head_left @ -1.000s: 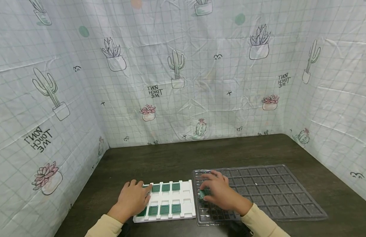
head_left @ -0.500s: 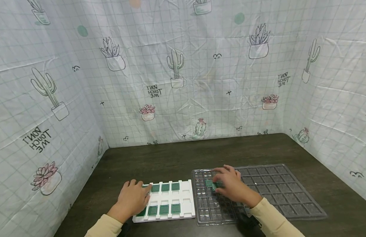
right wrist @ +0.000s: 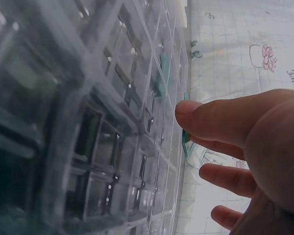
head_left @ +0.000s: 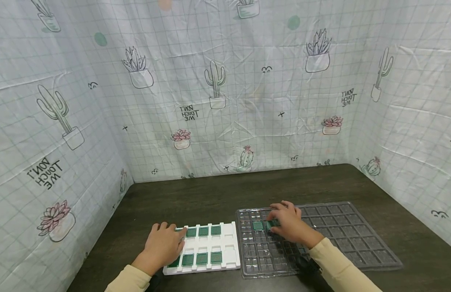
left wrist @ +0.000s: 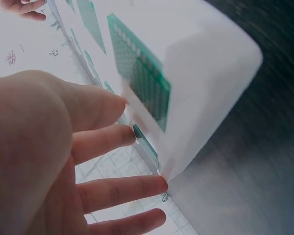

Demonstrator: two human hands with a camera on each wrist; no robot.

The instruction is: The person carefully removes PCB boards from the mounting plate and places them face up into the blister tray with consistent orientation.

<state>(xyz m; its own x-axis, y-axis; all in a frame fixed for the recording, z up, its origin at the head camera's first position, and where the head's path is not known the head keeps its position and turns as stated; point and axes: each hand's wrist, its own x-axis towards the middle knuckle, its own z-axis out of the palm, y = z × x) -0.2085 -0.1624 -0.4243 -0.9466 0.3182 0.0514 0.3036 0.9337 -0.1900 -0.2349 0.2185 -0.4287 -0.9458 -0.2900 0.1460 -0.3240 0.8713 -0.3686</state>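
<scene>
My right hand [head_left: 289, 223] pinches a small green circuit board [head_left: 271, 225] between thumb and fingers, above the left part of a clear plastic compartment tray [head_left: 338, 239]. In the right wrist view this board [right wrist: 186, 132] is seen nearly edge-on behind the thumb, clear of the cells. A second green board [head_left: 258, 226] lies in a cell just left of it. At the left, my left hand [head_left: 163, 245] rests on the end of a white tray [head_left: 230, 247], fingers spread and touching its edge. Green boards [head_left: 201, 258] sit in two rows of slots there; the hand partly covers the leftmost ones.
The two trays lie side by side on a dark wooden table [head_left: 196, 198], the white one left of the clear one. Patterned cloth [head_left: 247, 101] hangs behind and on both sides. The white tray's rightmost slots [head_left: 230, 239] hold no boards.
My right hand has moved right and slightly away across the clear tray with the board. The second board, hidden earlier, now shows fully in its cell. The left hand has stayed put.
</scene>
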